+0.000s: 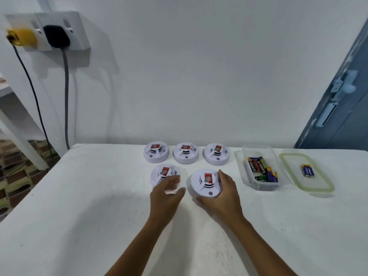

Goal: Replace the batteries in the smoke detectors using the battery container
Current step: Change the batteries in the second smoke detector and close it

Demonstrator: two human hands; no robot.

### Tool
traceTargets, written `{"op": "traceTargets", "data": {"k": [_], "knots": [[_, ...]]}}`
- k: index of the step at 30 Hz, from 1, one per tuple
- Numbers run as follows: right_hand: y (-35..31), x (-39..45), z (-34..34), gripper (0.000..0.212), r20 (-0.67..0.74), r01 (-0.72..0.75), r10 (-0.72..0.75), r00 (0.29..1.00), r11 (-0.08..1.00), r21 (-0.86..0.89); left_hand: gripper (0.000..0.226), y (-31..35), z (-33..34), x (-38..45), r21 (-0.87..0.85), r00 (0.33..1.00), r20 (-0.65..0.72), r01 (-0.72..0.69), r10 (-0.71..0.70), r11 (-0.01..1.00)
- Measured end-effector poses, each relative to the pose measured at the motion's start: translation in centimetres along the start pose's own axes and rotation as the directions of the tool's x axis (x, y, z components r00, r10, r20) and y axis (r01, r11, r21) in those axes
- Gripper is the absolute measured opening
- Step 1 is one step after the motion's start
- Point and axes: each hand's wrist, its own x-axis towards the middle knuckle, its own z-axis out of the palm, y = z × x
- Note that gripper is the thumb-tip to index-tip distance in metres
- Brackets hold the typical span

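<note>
Several white round smoke detectors with red stickers lie on the white table (79, 196): three in a back row (185, 155) and two in front. My right hand (223, 194) grips the front right detector (205, 184), fingers curled round its right rim and thumb at its near edge. My left hand (167, 193), motion-blurred with relaxed fingers, hovers between the two front detectors and partly covers the front left detector (162, 173). The clear battery container (247, 176) stands to the right with several loose batteries (262, 169) inside.
The container's lid (322, 188) lies right of it, holding two blue batteries (307, 170). A wall socket block (59, 32) with a black and a yellow plug hangs at the upper left, cables dropping behind the table. A grey door (342, 108) stands at the right.
</note>
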Motion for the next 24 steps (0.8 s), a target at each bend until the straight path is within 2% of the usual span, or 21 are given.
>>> {"op": "traceTargets", "data": {"k": [2,4,5,8,10,16,20,24], "knots": [[0.7,2.0,0.3,0.066,-0.018,-0.021,0.021,1.000,1.000,-0.015,0.041,-1.0,-0.6,1.1,0.158,0.987,-0.108,-0.103,0.121,0.982],[1.2,3.6,0.9,0.062,-0.019,-0.037,0.036,0.999,0.999,-0.037,0.043,-2.2,-1.2,2.6,0.295,0.963,-0.112,-0.202,0.244,0.934],[1.3,4.2,1.3,0.063,-0.017,-0.044,0.043,0.999,0.997,-0.068,0.048,-2.7,-1.4,3.3,0.354,0.961,-0.100,-0.209,0.259,0.912],[1.9,4.6,2.4,0.074,-0.014,-0.032,0.029,0.999,0.976,-0.217,0.077,-3.8,-1.4,4.5,0.412,0.980,-0.076,-0.139,0.186,0.900],[2.3,4.6,2.7,0.081,-0.021,0.000,-0.006,1.000,0.961,-0.276,0.087,-4.1,-1.0,4.5,0.405,0.985,-0.057,-0.128,0.165,0.905],[2.4,4.4,2.8,0.084,-0.035,0.044,-0.057,0.998,0.952,-0.302,0.086,-4.8,-0.6,4.9,0.403,0.994,-0.055,-0.064,0.094,0.913],[2.5,4.2,2.9,0.080,-0.050,0.044,-0.062,0.997,0.950,-0.309,0.083,-5.0,-0.4,5.1,0.416,0.993,-0.062,-0.069,0.104,0.907],[2.6,4.1,2.9,0.092,-0.030,0.067,-0.081,0.996,0.945,-0.321,0.081,-5.1,-0.3,5.4,0.448,0.994,-0.059,-0.059,0.095,0.892]]}}
